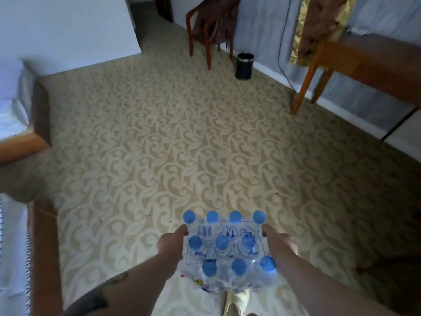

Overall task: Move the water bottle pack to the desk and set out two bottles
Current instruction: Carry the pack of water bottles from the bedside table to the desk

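A shrink-wrapped water bottle pack (225, 245) with several blue caps is held in front of me, low in the view, above the patterned carpet. My left hand (172, 244) grips its left side and my right hand (279, 244) grips its right side. The wooden desk (369, 67) stands at the far right against the wall, well away from the pack.
A wooden chair (211, 30) stands at the back by the wall, with a black waste bin (245, 66) next to it. Bed frames (41, 115) line the left side. A cable runs down the wall by the desk. Open carpet (170, 137) lies ahead.
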Action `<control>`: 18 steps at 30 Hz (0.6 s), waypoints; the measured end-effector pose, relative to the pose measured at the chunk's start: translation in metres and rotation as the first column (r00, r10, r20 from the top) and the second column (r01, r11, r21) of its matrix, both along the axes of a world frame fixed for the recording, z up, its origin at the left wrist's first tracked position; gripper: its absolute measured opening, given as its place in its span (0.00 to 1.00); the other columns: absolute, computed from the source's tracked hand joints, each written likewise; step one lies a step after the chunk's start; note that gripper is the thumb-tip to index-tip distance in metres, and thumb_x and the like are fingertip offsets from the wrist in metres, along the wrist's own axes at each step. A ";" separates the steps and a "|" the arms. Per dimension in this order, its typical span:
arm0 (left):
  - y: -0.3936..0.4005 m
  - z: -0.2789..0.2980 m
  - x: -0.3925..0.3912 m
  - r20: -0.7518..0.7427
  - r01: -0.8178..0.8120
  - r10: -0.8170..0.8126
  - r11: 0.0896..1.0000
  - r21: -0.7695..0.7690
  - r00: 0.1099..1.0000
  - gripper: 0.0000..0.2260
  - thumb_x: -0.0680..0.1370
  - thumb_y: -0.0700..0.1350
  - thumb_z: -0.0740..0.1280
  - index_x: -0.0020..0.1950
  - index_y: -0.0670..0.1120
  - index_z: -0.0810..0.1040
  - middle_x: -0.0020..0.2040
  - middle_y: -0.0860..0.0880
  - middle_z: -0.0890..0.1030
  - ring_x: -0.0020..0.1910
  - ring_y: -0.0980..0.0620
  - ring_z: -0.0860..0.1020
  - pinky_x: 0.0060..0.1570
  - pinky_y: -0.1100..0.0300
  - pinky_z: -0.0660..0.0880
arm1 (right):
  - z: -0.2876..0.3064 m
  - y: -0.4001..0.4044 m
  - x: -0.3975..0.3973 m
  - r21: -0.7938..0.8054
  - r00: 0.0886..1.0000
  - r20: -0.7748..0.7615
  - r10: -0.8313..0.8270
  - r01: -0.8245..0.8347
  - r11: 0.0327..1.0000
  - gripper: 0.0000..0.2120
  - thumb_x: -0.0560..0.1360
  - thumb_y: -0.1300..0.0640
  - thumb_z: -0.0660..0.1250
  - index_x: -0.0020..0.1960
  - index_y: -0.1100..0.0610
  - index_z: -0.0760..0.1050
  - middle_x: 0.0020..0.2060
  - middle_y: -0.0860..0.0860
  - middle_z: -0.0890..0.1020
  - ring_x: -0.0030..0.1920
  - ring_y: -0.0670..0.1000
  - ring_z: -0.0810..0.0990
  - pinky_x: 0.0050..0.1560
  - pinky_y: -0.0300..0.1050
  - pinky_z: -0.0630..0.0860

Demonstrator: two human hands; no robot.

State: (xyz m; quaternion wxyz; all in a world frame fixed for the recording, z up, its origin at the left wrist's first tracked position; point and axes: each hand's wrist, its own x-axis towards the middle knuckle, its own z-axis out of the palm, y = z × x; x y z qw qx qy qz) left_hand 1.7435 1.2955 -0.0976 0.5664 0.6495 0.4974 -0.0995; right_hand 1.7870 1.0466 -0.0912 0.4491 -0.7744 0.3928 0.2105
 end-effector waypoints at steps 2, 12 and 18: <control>-0.004 0.001 0.043 0.006 -0.004 0.004 1.000 -0.026 1.000 0.13 0.71 0.47 0.69 0.30 0.42 0.75 0.24 0.48 0.72 0.25 0.48 0.69 0.29 0.60 0.67 | 0.002 -0.001 0.049 -0.027 1.000 0.005 0.008 -0.007 1.000 0.16 0.67 0.47 0.67 0.38 0.61 0.78 0.32 0.56 0.77 0.31 0.55 0.76 0.32 0.42 0.70; 0.006 -0.005 0.249 0.018 0.023 -0.022 0.999 -0.049 1.000 0.14 0.70 0.47 0.70 0.29 0.41 0.74 0.24 0.46 0.72 0.24 0.48 0.69 0.29 0.58 0.68 | 0.009 0.006 0.246 -0.062 0.998 -0.013 -0.064 0.063 0.996 0.16 0.66 0.47 0.68 0.40 0.61 0.77 0.36 0.56 0.79 0.36 0.57 0.79 0.37 0.45 0.75; 0.025 0.002 0.397 0.017 0.136 -0.135 0.985 -0.105 0.991 0.11 0.69 0.46 0.70 0.29 0.42 0.74 0.16 0.52 0.72 0.22 0.49 0.70 0.26 0.61 0.68 | 0.011 0.021 0.349 -0.007 0.973 0.016 -0.229 0.229 0.973 0.15 0.64 0.47 0.68 0.37 0.60 0.77 0.32 0.56 0.80 0.31 0.55 0.78 0.30 0.42 0.72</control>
